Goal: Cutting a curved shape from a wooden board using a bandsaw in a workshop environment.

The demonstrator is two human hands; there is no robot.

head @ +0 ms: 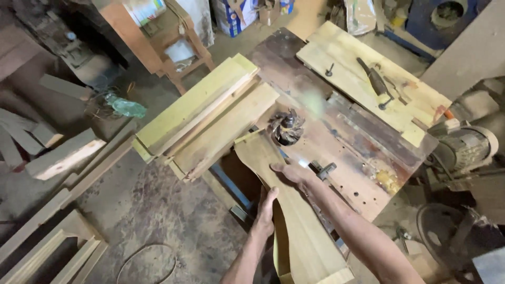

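Two hands steady a long curved pale wooden board [294, 221]: left hand [264, 210] grips its near-left edge, right hand [292, 172] lies flat on top, feeding it toward the far dark spinning cutter head [286, 128].

Rusty machine table [363, 158] with stacked planks [210, 113], curved board [284, 210], spinning cutter [286, 128].

Machine table [336, 152]: rusty brown steel, mottled dark stains, pale dust patches. Cutter head [286, 128] at its centre: black, blurred streaks. Curved board [294, 221] on its near edge: tan, fine straight grain. Plank stack [205, 115] left of it: yellow-green tops, tan sides. Board [368, 84] at its far end: pale yellow, dark handle on top. Floor left of it: grey-brown, dusty.
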